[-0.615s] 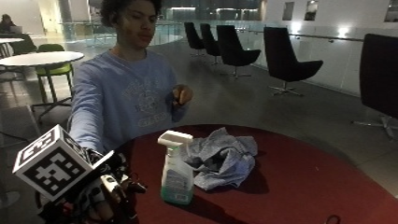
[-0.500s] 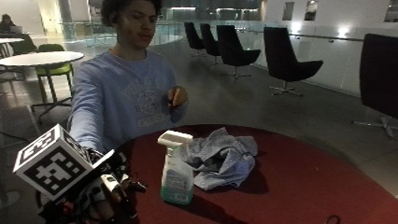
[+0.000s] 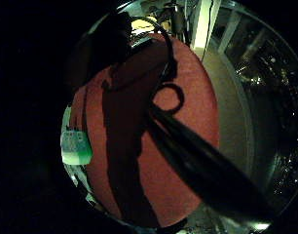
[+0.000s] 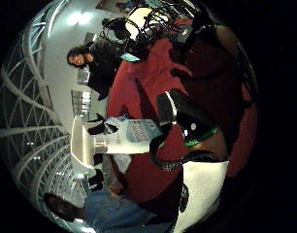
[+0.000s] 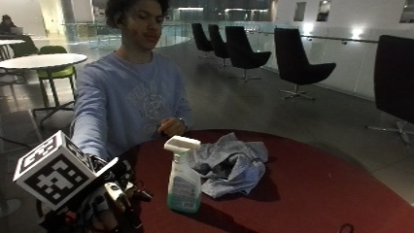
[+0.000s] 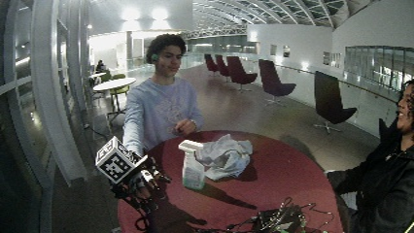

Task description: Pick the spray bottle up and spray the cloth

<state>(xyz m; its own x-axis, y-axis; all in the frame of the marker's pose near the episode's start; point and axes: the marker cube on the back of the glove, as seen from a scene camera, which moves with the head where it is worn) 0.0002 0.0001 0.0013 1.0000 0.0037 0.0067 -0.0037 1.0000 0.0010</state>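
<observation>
Spray bottle [image 5: 183, 180] upright on the red round table [image 5: 310, 194], white trigger head on top, a shallow layer of green liquid at its base, just beside a crumpled grey-blue cloth [image 5: 232, 164] lying toward the table's middle. Gloved right hand [image 5: 107, 201] near the bottle at the table's edge, holding nothing; finger state unclear. Bare hand [image 5: 172, 127] at the far edge.

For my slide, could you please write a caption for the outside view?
Gloved right hand extended beside an upright spray bottle; crumpled cloth lies behind it on the red table.
</observation>
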